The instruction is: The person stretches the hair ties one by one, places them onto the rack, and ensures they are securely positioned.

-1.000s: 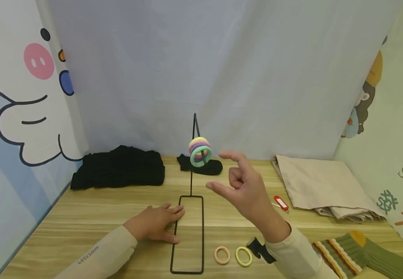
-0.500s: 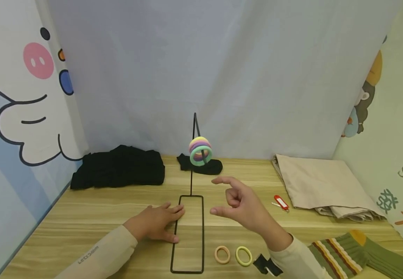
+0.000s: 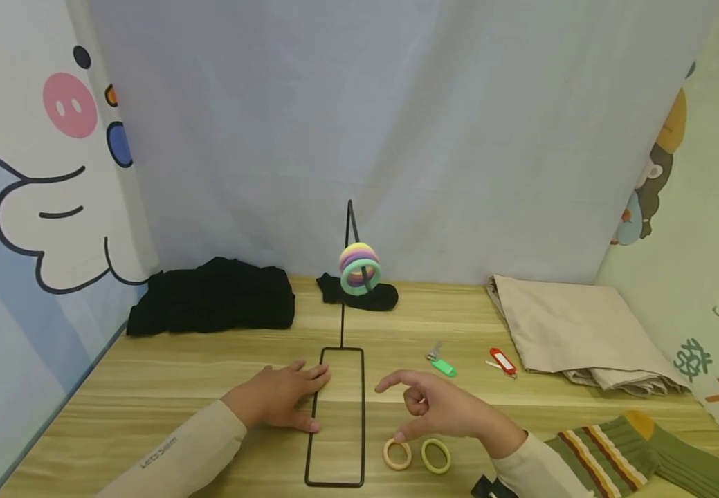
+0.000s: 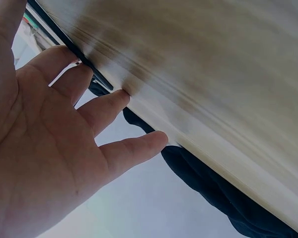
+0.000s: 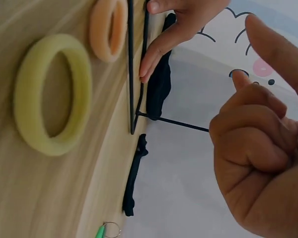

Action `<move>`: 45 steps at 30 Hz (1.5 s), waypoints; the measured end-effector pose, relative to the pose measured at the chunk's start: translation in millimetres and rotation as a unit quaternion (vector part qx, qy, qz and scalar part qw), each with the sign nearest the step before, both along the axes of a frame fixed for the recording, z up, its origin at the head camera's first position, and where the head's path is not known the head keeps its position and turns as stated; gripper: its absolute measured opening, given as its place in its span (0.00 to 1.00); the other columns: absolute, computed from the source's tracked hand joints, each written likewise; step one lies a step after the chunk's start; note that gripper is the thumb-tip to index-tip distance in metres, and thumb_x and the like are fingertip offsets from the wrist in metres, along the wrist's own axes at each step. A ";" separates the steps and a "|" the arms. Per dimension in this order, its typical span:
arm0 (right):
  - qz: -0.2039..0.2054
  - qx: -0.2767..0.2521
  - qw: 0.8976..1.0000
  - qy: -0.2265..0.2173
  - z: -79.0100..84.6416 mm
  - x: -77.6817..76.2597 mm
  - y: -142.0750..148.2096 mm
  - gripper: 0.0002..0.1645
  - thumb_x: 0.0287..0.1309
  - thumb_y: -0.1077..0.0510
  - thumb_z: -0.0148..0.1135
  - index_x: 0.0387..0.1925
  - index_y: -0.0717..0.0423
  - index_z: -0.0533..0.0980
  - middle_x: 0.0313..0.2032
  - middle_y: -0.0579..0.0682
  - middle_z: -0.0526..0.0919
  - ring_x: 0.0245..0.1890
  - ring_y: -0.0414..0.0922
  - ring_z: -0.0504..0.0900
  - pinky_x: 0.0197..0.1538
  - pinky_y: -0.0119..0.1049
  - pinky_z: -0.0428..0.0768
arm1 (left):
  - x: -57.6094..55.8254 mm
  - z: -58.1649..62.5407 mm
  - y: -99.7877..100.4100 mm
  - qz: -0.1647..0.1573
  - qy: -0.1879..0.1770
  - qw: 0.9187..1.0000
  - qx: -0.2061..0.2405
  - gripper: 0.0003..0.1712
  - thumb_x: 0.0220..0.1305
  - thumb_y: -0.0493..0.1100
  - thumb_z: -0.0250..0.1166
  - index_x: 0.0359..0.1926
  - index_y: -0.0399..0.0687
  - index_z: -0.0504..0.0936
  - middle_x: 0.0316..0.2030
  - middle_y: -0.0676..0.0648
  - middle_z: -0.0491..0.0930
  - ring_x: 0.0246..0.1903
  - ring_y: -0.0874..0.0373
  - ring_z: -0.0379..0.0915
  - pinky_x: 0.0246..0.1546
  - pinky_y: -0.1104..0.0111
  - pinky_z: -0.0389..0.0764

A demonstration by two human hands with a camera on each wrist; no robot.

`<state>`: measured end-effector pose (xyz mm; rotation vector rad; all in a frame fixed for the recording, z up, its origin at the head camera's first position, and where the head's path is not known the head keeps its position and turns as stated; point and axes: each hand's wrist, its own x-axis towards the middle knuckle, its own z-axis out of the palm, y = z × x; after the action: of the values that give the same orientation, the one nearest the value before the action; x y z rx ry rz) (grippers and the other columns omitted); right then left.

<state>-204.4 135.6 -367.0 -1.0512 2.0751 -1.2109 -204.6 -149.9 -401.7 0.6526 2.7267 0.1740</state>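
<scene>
In the head view my left hand [image 3: 278, 400] lies flat with spread fingers over the left bar of a black wire stand's base [image 3: 363, 415]. The left wrist view shows its fingertips [image 4: 161, 138] against the tabletop. Several pastel hair ties [image 3: 360, 266] hang on the stand's arm, a mint one in front. My right hand [image 3: 443, 409] hovers empty, thumb and index finger apart, the other fingers curled. Its thumb tip appears just above a peach hair tie [image 3: 387, 456] on the table; contact is unclear. Beside that lies a yellow hair tie [image 5: 27, 99], near the right wrist.
A black cloth [image 3: 216, 297] and a black sock [image 3: 380, 297] lie at the back. Right of centre are a green key tag [image 3: 443, 367] and a red key tag [image 3: 502, 361]. Further right are folded beige cloth [image 3: 577, 325] and a striped green sock [image 3: 608, 449].
My right hand has come down from beside the hanging hair ties to the loose ones near the front, uncovering the green key tag. The left hand has stayed in place.
</scene>
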 end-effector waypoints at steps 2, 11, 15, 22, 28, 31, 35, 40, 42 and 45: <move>0.011 0.018 0.999 -0.032 -5.4 -0.9 1.4 0.31 0.50 0.64 0.67 0.56 0.63 0.67 0.14 0.41 0.52 0.14 0.35 0.50 0.25 0.25 0.61 | 0.1 0.0 0.0 0.000 -0.003 1.000 0.003 0.49 0.51 0.70 0.59 0.70 0.58 0.56 0.71 0.56 0.51 0.70 0.45 0.48 0.58 0.36 0.57; 0.032 0.100 0.991 -0.080 -25.0 2.5 2.3 0.28 0.44 0.70 0.68 0.49 0.59 0.70 0.11 0.40 0.55 0.11 0.34 0.51 0.18 0.24 0.58 | 0.1 1.3 0.2 -0.005 -0.005 1.000 -0.001 0.49 0.51 0.69 0.59 0.71 0.58 0.55 0.71 0.56 0.51 0.70 0.45 0.47 0.58 0.36 0.57; 0.020 0.124 0.991 -0.054 -28.2 5.2 0.6 0.29 0.42 0.73 0.68 0.47 0.54 0.69 0.11 0.40 0.57 0.10 0.33 0.53 0.17 0.24 0.58 | 0.1 1.8 0.3 -0.004 -0.005 1.000 -0.003 0.49 0.51 0.69 0.59 0.71 0.58 0.55 0.71 0.56 0.51 0.70 0.45 0.47 0.58 0.37 0.57; 0.001 0.160 0.987 -0.002 -25.9 12.8 -3.6 0.27 0.41 0.74 0.66 0.43 0.51 0.70 0.10 0.38 0.60 0.10 0.32 0.57 0.17 0.23 0.57 | -0.4 2.0 0.5 0.000 -0.005 1.000 0.001 0.49 0.51 0.69 0.60 0.71 0.58 0.55 0.71 0.57 0.51 0.70 0.45 0.47 0.58 0.37 0.56; -0.002 0.183 0.982 0.050 -25.8 15.2 -6.2 0.23 0.44 0.72 0.66 0.41 0.51 0.71 0.11 0.37 0.60 0.11 0.30 0.57 0.18 0.22 0.58 | -0.3 1.0 0.6 0.002 -0.006 1.000 0.004 0.49 0.51 0.69 0.60 0.71 0.58 0.56 0.71 0.57 0.51 0.70 0.45 0.47 0.58 0.36 0.56; -0.008 0.194 0.979 0.067 -25.4 15.7 -7.4 0.20 0.47 0.69 0.66 0.40 0.49 0.72 0.11 0.36 0.59 0.10 0.30 0.56 0.17 0.22 0.57 | -0.2 0.6 0.5 0.002 -0.007 1.000 0.004 0.49 0.50 0.69 0.60 0.71 0.59 0.56 0.71 0.57 0.51 0.70 0.45 0.47 0.58 0.36 0.56; -0.011 0.186 0.979 0.082 -23.3 17.2 -8.7 0.18 0.50 0.66 0.64 0.40 0.46 0.71 0.09 0.35 0.58 0.08 0.29 0.54 0.15 0.21 0.55 | -0.3 -0.7 0.3 0.002 -0.007 1.000 0.004 0.49 0.50 0.69 0.60 0.70 0.59 0.56 0.71 0.57 0.51 0.70 0.46 0.47 0.58 0.37 0.57; 0.000 0.159 0.980 0.121 -9.6 21.6 -10.8 0.18 0.53 0.65 0.63 0.43 0.46 0.70 0.10 0.35 0.56 0.09 0.29 0.53 0.17 0.21 0.57 | -0.1 -1.8 0.5 0.004 0.000 1.000 0.002 0.49 0.49 0.70 0.60 0.70 0.60 0.57 0.71 0.58 0.52 0.70 0.46 0.48 0.58 0.37 0.58; 0.004 0.148 0.980 0.131 -0.1 24.3 -12.2 0.18 0.54 0.65 0.62 0.44 0.47 0.70 0.10 0.35 0.56 0.09 0.30 0.53 0.18 0.22 0.58 | 0.2 -1.3 0.7 0.007 0.001 1.000 0.001 0.49 0.49 0.70 0.60 0.70 0.60 0.57 0.71 0.58 0.52 0.70 0.47 0.48 0.58 0.38 0.58; 0.007 0.135 0.979 0.153 16.5 29.7 -14.9 0.17 0.55 0.63 0.62 0.45 0.46 0.69 0.11 0.35 0.55 0.10 0.30 0.52 0.19 0.22 0.58 | 0.6 -0.1 0.7 0.010 0.002 1.000 0.000 0.49 0.49 0.70 0.60 0.70 0.60 0.57 0.71 0.59 0.52 0.70 0.47 0.48 0.58 0.38 0.58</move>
<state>-174.7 120.7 -350.4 -1.1749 2.3769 -0.7660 -204.0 -149.2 -401.7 0.6273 2.7385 0.1759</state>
